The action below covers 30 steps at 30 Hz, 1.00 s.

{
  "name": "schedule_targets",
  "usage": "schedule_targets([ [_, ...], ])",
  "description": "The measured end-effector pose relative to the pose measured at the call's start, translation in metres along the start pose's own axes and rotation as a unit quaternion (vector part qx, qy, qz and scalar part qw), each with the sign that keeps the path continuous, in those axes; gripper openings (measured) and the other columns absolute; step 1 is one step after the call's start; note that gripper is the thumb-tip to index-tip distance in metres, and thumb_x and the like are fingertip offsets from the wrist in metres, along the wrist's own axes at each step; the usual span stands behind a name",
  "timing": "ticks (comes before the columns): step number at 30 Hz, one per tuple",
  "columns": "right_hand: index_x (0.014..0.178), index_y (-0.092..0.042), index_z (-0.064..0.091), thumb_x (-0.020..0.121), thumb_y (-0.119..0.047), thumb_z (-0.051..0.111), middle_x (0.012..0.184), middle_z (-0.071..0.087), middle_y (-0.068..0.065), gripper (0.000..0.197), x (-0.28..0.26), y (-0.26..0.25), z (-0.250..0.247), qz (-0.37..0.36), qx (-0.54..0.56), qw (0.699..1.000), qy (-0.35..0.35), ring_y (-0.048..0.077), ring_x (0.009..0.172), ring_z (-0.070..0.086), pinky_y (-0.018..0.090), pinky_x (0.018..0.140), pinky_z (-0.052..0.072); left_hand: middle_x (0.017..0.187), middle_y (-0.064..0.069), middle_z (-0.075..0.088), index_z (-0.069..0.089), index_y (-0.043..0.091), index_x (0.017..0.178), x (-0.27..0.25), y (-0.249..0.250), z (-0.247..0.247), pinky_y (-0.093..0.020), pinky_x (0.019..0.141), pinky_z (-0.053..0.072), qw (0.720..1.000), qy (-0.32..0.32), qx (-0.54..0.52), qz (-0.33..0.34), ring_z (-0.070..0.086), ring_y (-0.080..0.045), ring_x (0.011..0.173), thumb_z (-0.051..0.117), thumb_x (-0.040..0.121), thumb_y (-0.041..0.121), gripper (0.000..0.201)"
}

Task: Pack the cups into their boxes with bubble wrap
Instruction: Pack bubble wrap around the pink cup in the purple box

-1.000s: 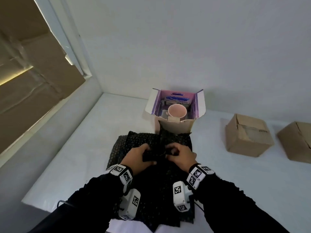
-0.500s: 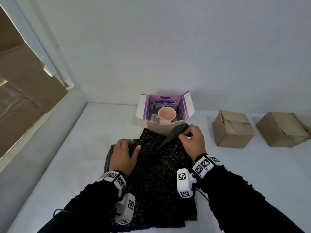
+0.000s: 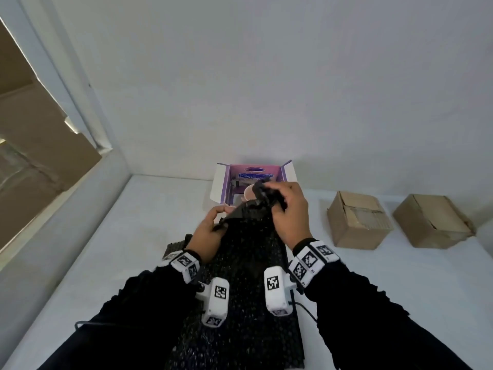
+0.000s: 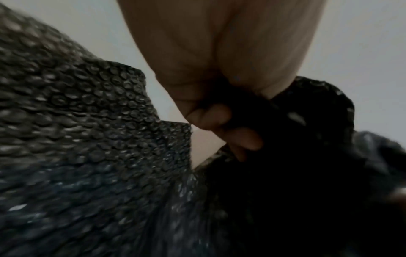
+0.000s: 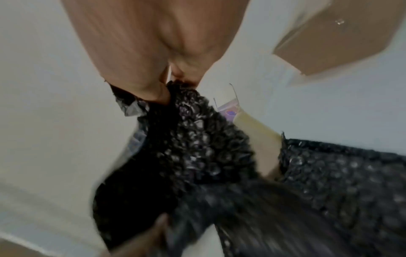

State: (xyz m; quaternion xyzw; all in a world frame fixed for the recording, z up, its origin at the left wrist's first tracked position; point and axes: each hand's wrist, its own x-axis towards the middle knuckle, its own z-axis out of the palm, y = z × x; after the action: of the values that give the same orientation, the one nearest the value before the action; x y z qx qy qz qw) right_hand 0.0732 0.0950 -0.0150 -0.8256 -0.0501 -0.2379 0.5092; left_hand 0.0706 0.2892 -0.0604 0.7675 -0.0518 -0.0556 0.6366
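Note:
A sheet of black bubble wrap [image 3: 248,257] hangs lifted off a stack of the same wrap [image 3: 240,337] on the white table [image 3: 120,249]. My left hand [image 3: 213,222] pinches the sheet's left edge. My right hand [image 3: 282,201] grips its bunched far corner, raised in front of the box. The open purple box [image 3: 256,177] stands at the back with a pink cup [image 3: 248,193] inside, mostly hidden by the wrap. In the left wrist view my fingers [image 4: 219,120] curl on the wrap [image 4: 87,139]. The right wrist view shows the wrap [image 5: 197,139] bunched under my thumb.
Two closed brown cardboard boxes stand to the right, one nearer [image 3: 357,222] and one further right [image 3: 432,220]. A white wall [image 3: 266,89] runs behind the table. A window frame [image 3: 66,89] borders the left side.
Both hands have lifted the top bubble wrap sheet off the stack. My right hand rose toward the purple box with the corner, and my left hand went from lying flat to pinching the edge.

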Motion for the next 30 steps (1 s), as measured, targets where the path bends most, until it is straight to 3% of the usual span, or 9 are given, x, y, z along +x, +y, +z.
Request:
schedule_targets([
  [3,0.107,-0.015,0.070,0.074,0.009,0.050,0.109,0.054,-0.003,0.045,-0.005,-0.001,0.006,-0.066,-0.029,0.997,-0.024,0.014,0.105,0.055,0.019,0.099,0.042,0.095,-0.007,0.071,0.064,0.002,0.102,0.012,0.030,0.001,-0.023,0.068,0.053,0.985,-0.006,-0.169,-0.044,0.064,-0.022,0.088,0.051,0.082,-0.005,0.026],
  [7,0.104,-0.014,0.069,0.076,-0.014,0.050,0.113,0.058,-0.004,0.034,-0.001,0.007,0.014,-0.076,-0.011,0.992,-0.101,0.011,0.110,0.053,0.026,0.099,0.042,0.089,-0.013,0.070,0.065,0.005,0.095,0.030,0.053,0.005,-0.033,0.070,0.052,0.941,-0.046,-0.319,-0.104,0.064,-0.026,0.083,0.070,0.067,0.045,0.049],
  [9,0.097,-0.016,0.067,0.076,-0.023,0.052,0.108,0.055,-0.003,0.027,0.008,0.011,0.014,-0.095,-0.036,0.990,-0.094,0.016,0.106,0.049,0.029,0.094,0.039,0.088,-0.010,0.068,0.061,0.013,0.087,0.042,0.054,0.007,-0.036,0.079,0.053,0.964,-0.036,-0.254,-0.069,0.063,-0.023,0.082,0.087,0.055,0.042,0.051],
  [12,0.106,-0.018,0.054,0.069,-0.022,0.062,0.113,0.044,0.000,0.038,0.025,0.017,0.011,-0.097,-0.017,0.990,-0.104,0.014,0.111,0.044,0.026,0.095,0.038,0.091,-0.006,0.065,0.056,0.017,0.085,0.058,0.053,0.008,-0.033,0.080,0.052,0.985,-0.059,-0.163,-0.007,0.059,-0.021,0.087,0.083,0.062,0.014,0.036],
  [14,0.117,-0.021,0.044,0.069,-0.020,0.064,0.119,0.048,0.001,0.053,0.041,0.021,0.008,-0.042,0.049,0.984,-0.165,0.014,0.113,0.050,0.030,0.095,0.044,0.094,-0.003,0.066,0.056,0.017,0.090,0.068,0.056,0.004,-0.030,0.076,0.052,0.985,-0.067,-0.158,0.008,0.060,-0.018,0.088,0.078,0.066,0.008,0.034],
  [17,0.117,-0.026,0.040,0.072,-0.015,0.065,0.109,0.062,0.006,0.052,0.066,0.027,0.005,0.032,0.097,0.966,-0.238,0.020,0.095,0.063,0.035,0.083,0.053,0.102,-0.004,0.067,0.059,0.021,0.101,0.082,0.062,-0.004,-0.035,0.084,0.053,0.990,-0.072,-0.120,0.020,0.063,-0.019,0.095,0.080,0.066,0.010,0.042],
  [22,0.108,-0.027,0.043,0.075,-0.004,0.059,0.104,0.063,0.002,0.043,0.107,0.035,0.010,0.007,0.053,0.966,-0.251,0.015,0.092,0.061,0.020,0.077,0.047,0.113,-0.007,0.063,0.056,0.024,0.110,0.118,0.065,-0.021,-0.034,0.085,0.055,0.993,-0.109,-0.012,0.052,0.065,-0.020,0.099,0.077,0.068,-0.001,0.053],
  [26,0.099,-0.025,0.045,0.072,0.004,0.054,0.094,0.060,-0.003,0.041,0.134,0.054,0.022,-0.021,0.001,0.979,-0.203,0.018,0.087,0.059,0.033,0.076,0.048,0.107,0.002,0.068,0.060,0.029,0.114,0.156,0.064,-0.028,-0.014,0.076,0.049,0.972,-0.095,0.179,0.116,0.064,-0.007,0.084,0.069,0.075,-0.005,0.052],
  [30,0.095,-0.024,0.047,0.065,0.009,0.053,0.096,0.051,0.000,0.044,0.151,0.076,0.036,-0.063,-0.142,0.973,-0.168,0.021,0.089,0.047,0.040,0.069,0.046,0.097,-0.004,0.066,0.071,0.021,0.103,0.184,0.051,-0.024,-0.027,0.083,0.045,0.915,-0.024,0.365,0.169,0.061,-0.022,0.091,0.069,0.078,0.006,0.030],
])
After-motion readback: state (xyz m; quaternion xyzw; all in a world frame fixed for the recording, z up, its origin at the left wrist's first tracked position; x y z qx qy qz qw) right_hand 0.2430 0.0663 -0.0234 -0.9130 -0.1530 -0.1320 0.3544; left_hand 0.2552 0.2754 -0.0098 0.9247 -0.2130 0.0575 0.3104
